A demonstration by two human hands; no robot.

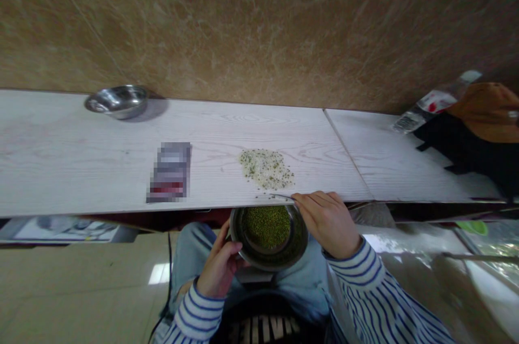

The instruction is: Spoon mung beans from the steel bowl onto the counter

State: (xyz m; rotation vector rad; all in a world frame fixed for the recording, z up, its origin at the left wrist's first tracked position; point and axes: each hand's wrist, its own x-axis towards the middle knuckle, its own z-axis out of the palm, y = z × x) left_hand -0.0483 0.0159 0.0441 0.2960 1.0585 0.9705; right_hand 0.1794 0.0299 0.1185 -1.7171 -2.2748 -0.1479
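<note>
My left hand (pixel 222 264) is closed on the left rim of a steel bowl (pixel 275 262), thumb on the near side. The bowl sits just below the table's front edge, over my lap, with green mung beans (pixel 270 226) inside. In my right hand (pixel 324 220), closed at the table edge above the bowl, is a thin metal utensil (pixel 281 196); its exact kind is hard to make out. Its tip lies by a few loose beans near the edge. Just beyond it spreads a pile of white grains mixed with green beans (pixel 266 169).
Another steel bowl (pixel 117 101) stands at the back left of the white wood-grain table (pixel 214 171). A blurred-out flat item (pixel 169 172) lies left of the pile. A plastic bottle (pixel 436 103) and a brown and black bag (pixel 482 122) are at the right, against the wall.
</note>
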